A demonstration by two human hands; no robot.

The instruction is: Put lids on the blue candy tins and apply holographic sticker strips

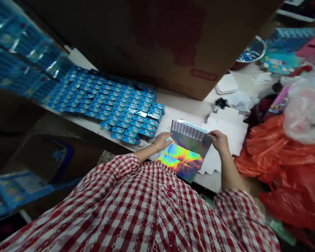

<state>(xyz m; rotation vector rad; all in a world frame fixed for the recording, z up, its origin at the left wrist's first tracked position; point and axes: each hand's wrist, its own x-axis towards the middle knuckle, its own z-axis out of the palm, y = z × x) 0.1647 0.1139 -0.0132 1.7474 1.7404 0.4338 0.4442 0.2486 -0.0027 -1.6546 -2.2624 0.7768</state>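
Note:
In front of my body a shiny holographic sheet (183, 157) lies over the table's front edge, with rainbow reflections across its middle. Along its far side runs a row of narrow pale box ends or strips (188, 131); which of the two I cannot tell. My left hand (163, 141) grips the sheet's left edge, fingers bent over it. At the far right corner, my right hand (219, 140) pinches the sheet, its thumb and fingers closed. Flat white cut-out card (223, 127) lies under and beside the sheet's right side.
Many small blue boxes (126, 112) stand in rows on the white table (170, 101). Wrapped blue packs (23, 52) are stacked far left. A large brown carton (157, 45) rises behind. Red plastic bags (291, 168) and a clear tub (254, 49) are at right.

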